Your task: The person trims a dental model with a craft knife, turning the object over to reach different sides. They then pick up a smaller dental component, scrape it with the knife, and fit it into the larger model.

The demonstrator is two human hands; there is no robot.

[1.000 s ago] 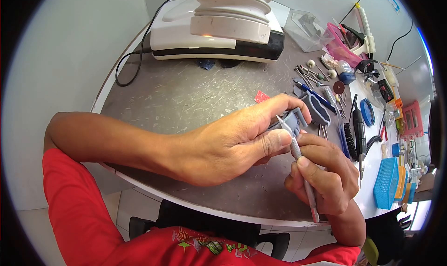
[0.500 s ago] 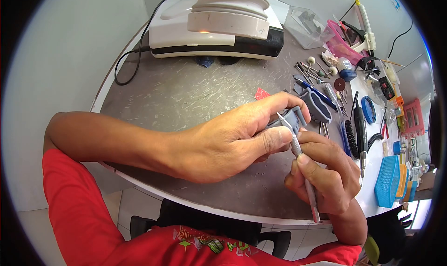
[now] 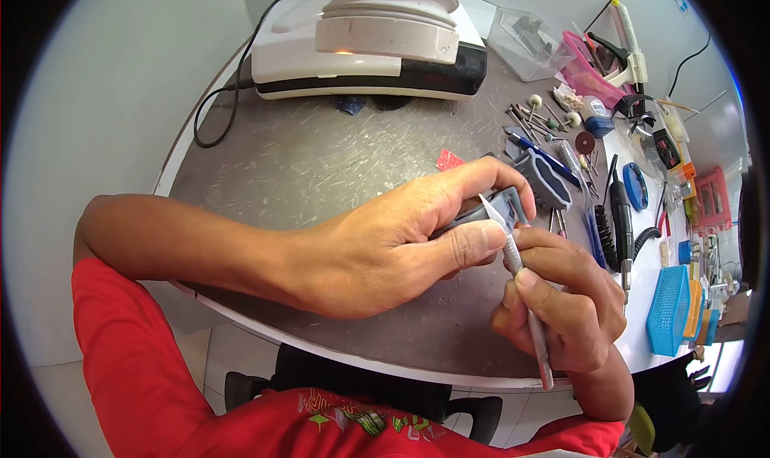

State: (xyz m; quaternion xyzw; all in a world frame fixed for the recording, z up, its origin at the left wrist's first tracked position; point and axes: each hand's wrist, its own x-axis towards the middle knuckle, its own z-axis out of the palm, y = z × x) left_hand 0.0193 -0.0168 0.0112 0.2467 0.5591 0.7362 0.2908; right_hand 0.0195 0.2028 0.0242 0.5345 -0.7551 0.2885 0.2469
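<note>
Open tabletop point(image 3: 321, 161) left; tool clutter point(image 3: 561, 133) right

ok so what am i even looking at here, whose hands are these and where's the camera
No robot here: just one person's two bare hands, filmed by a camera on their head, looking down. The left hand holds a small grey plastic part. The right hand holds a thin metal knife, its tip at that part. Below is a scratched grey table, with a white machine at the back, and small grinding bits and a blue basket to the right.
</note>
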